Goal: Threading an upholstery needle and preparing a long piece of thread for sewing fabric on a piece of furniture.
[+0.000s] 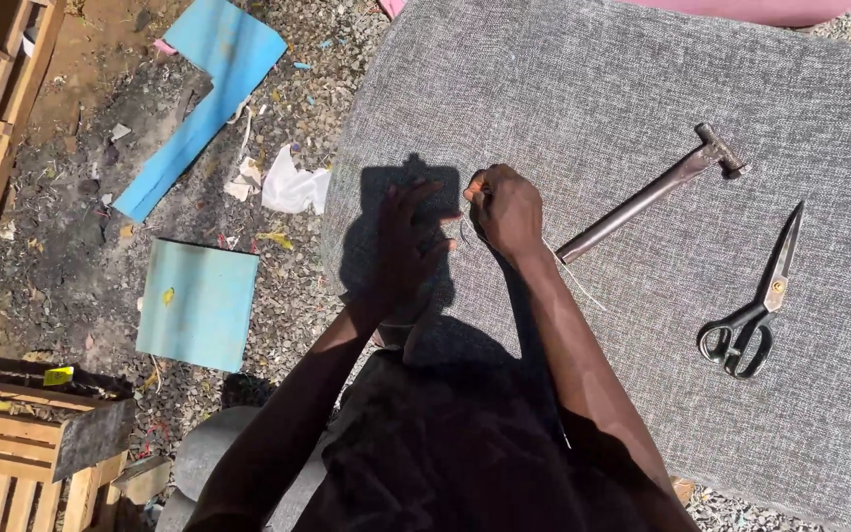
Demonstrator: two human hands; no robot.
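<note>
I am pressing my left hand (408,241) flat, fingers spread, on the grey upholstery fabric (642,108) stretched over the cushion, while my right hand (506,209) is pinching a thin pale thread (583,286) just beside it, fingers closed tight; whether a needle sits between them I cannot tell. The thread is trailing back along my right forearm, and I judge it could snag there or snap if I am tugging too sharply. My own shadow is darkening the seam, so a stitch could land crooked or prick my left fingertips. The hammer (642,202) and scissors (752,315) are lying well apart on the fabric.
</note>
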